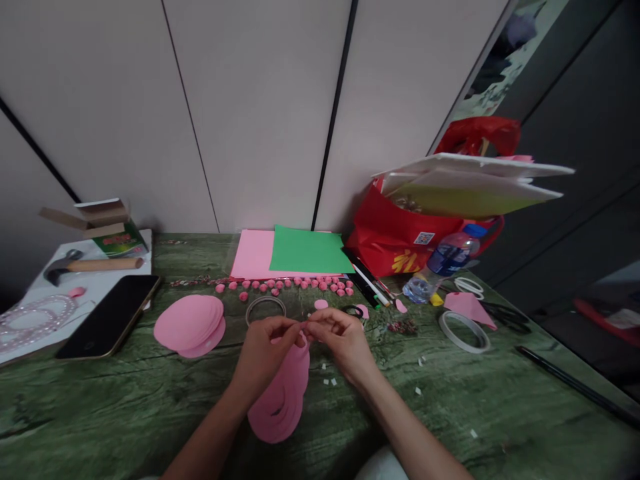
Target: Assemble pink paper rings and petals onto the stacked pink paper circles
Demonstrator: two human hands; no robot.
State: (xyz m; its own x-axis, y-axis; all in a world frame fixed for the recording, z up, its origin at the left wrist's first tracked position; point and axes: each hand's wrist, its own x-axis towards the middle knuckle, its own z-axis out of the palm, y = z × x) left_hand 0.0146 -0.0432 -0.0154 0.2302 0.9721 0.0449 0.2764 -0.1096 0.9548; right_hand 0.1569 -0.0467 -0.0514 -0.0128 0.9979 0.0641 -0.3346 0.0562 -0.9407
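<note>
My left hand [273, 343] and my right hand [341, 339] meet above the green table, fingertips pinched together on the end of a pink paper strip. The strip belongs to a pink paper spiral [277, 415] that hangs below and lies partly behind my left hand. Most of the pinched end is hidden by my fingers. Left of my hands sits a stack of pink paper circles [189, 323]. Beyond my hands runs a row of small rolled pink paper roses [300, 283]. A roll of tape [265, 301] lies just behind my left hand.
Green and pink paper sheets [313, 250] lie at the back. To the right are a red bag [385, 230], a water bottle [445, 262], a tape roll [465, 332] and black scissors [507, 317]. A phone [110, 317], hammer [100, 265] and box [117, 233] occupy the left.
</note>
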